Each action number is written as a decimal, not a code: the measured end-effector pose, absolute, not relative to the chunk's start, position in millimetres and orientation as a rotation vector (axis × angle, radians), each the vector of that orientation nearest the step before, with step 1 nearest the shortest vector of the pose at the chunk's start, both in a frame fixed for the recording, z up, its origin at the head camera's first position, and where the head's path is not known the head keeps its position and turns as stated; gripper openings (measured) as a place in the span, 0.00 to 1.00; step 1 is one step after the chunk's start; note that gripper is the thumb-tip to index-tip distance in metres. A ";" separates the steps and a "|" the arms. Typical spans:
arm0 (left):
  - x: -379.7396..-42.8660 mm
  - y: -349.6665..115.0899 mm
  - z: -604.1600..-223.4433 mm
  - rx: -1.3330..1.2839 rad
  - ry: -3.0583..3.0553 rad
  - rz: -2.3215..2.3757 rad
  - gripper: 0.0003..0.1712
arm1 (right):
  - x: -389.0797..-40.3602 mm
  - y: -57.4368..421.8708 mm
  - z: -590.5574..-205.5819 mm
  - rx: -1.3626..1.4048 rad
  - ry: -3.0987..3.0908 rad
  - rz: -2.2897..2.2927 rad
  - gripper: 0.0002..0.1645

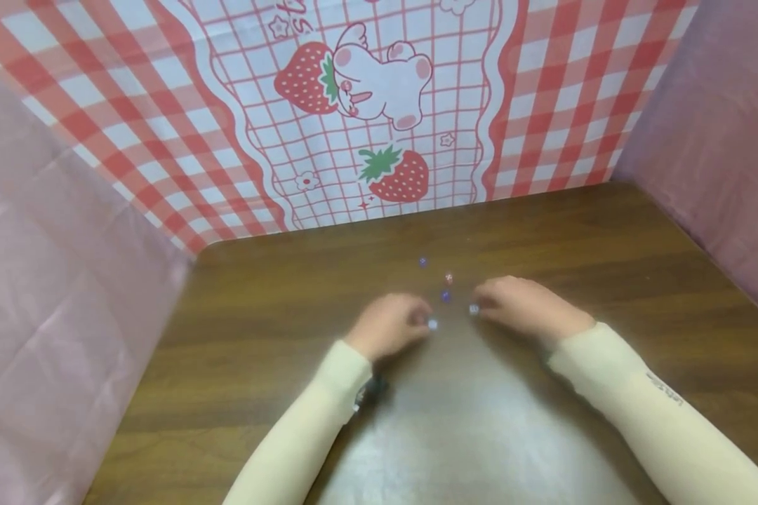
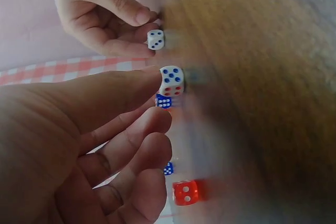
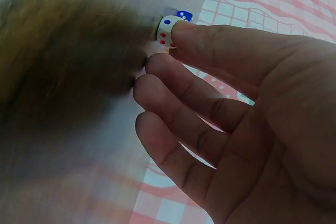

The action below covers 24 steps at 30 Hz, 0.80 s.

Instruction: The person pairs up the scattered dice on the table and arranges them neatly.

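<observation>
My left hand [image 1: 391,324] pinches a white die [image 2: 171,81] low over the table, the thumb against its edge and the index finger mostly hidden behind. A short way to the right, my right hand [image 1: 527,303] pinches another white die [image 3: 166,31] between thumb and index finger. The other fingers of both hands curve loosely. Beyond the gap between the hands lie a blue die [image 1: 446,296], a red die [image 1: 449,278] and a farther blue die [image 1: 423,261]. In the left wrist view, a red die [image 2: 186,192] lies below the left fingertips.
The brown wooden table [image 1: 259,301] carries the dice. A red-and-white checked cloth [image 1: 543,105] with strawberries hangs along its back edge. Pinkish cloth walls [image 1: 57,280] stand on the left and right.
</observation>
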<state>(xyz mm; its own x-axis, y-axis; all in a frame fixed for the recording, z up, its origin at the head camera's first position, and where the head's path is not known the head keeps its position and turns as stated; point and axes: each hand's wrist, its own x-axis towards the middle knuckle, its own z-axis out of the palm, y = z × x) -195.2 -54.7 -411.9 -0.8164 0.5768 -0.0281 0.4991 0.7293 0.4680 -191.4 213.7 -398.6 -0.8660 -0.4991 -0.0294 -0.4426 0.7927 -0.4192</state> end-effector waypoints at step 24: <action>-194.6 -47.6 -410.6 0.910 2.725 0.647 0.10 | -192.5 206.6 -401.1 -0.731 2.822 -0.591 0.06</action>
